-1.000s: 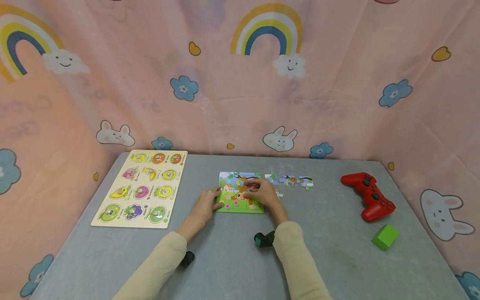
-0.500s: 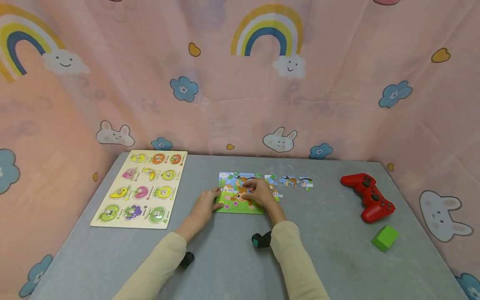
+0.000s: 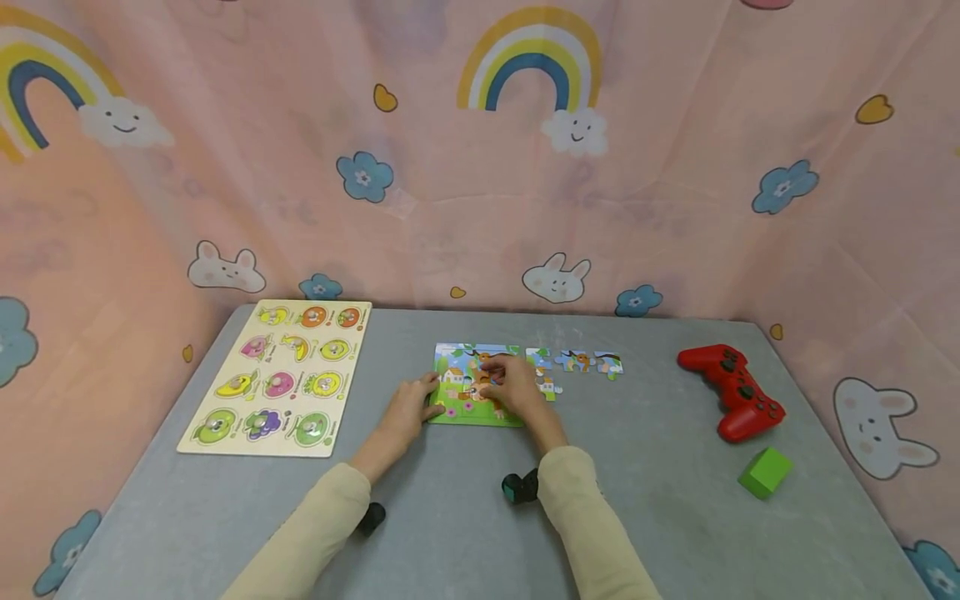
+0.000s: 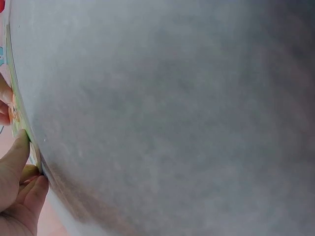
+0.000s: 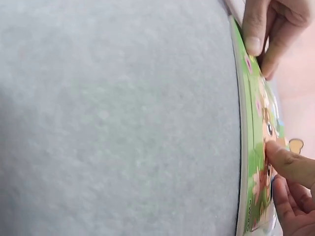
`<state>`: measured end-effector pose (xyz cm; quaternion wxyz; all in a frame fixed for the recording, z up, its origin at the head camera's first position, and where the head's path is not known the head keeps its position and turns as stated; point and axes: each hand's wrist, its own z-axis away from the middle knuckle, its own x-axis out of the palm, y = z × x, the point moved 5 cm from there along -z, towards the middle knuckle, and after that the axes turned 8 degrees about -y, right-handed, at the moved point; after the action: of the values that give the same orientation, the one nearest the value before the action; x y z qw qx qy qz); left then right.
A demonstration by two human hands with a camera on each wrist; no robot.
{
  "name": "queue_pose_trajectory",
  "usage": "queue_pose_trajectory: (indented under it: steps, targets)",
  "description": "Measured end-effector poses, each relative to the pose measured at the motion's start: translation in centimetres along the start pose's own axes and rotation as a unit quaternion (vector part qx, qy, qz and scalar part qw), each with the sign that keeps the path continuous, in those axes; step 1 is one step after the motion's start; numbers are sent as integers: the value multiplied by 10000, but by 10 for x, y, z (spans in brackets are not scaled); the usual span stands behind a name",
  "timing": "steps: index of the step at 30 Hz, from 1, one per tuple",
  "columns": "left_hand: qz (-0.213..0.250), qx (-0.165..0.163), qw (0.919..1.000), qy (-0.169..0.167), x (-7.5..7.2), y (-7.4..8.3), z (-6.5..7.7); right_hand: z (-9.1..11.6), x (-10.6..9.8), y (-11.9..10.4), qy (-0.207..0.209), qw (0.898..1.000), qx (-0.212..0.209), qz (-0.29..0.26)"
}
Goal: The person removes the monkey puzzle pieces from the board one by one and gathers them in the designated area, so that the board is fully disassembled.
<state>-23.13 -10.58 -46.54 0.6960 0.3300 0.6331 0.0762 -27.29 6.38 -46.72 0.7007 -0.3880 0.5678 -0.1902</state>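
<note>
A jigsaw puzzle board [image 3: 480, 418] with a monkey picture and a green border lies at the middle of the table. My left hand [image 3: 402, 410] grips its left edge, thumb on the top face and fingers at the side. Over the picture, my right hand [image 3: 519, 387] has its thumb and curled fingers around a puzzle piece at the monkey's body; the fingers hide much of that piece. In the right wrist view the thumb [image 5: 290, 162] presses on the picture. Loose puzzle pieces [image 3: 576, 361] lie just right of the board, one [image 3: 550, 388] partly behind the right hand.
A cream fruit puzzle board [image 3: 277, 375] lies on the left of the table. On the right are a red game controller [image 3: 731, 392] and a green block [image 3: 766, 472]. A pink patterned curtain [image 3: 450, 225] hangs behind the table [image 3: 450, 542].
My right hand has shifted slightly left over the picture, showing more of the loose piece beside the board. The left hand keeps its grip on the board's edge.
</note>
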Motion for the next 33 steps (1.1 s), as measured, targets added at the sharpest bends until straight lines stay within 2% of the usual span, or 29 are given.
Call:
queue_pose_trajectory:
  steps: [4, 10, 13, 22, 33]
  targets:
    - [-24, 87, 9999, 62, 1, -1, 0, 2, 0, -3, 125, 9996, -250, -11]
    - [-71, 148, 9999, 54, 0, 0, 0, 3, 0, 6, 199, 9936, -730, -836]
    - [-89, 98, 9999, 13, 0, 1, 0, 4, -1, 13, 208, 9906, -838, -1061]
    - [8, -89, 10000, -44, 1, 0, 1, 2, -4, 23, -293, 9864, -761, -1428]
    - [-83, -8, 10000, -7, 1, 0, 1, 4, -6, 28, -743, 9788, -737, -1760]
